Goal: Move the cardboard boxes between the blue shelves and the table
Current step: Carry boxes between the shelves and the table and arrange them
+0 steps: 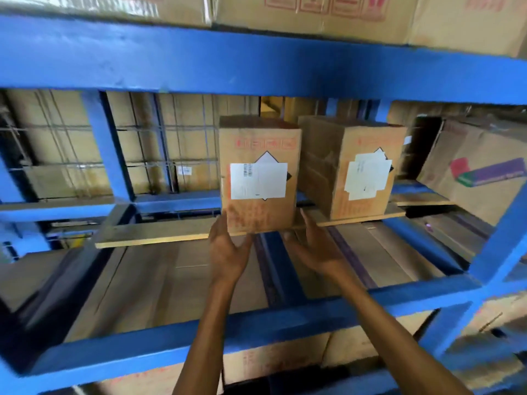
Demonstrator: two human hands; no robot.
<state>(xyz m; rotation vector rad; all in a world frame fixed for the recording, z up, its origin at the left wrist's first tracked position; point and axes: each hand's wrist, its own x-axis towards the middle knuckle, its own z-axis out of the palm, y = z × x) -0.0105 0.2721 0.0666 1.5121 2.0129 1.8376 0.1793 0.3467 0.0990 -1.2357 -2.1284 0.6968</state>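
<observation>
A small upright cardboard box (259, 172) with a white label stands on a wooden plank (159, 236) inside the blue shelves (256, 61). My left hand (228, 252) reaches through the frame, its straight fingers touching the box's lower left corner. At the lower right corner my right hand (313, 246) is spread with fingers straight. Neither hand curls round the box. A second box (359, 166) of the same kind stands just to the right on the same plank.
Large cardboard boxes (313, 12) fill the shelf above. A big box with purple and red print (470, 181) leans at the right. Flattened cardboard (171, 280) lies on the level below the plank. Wire mesh (142, 155) backs the shelf.
</observation>
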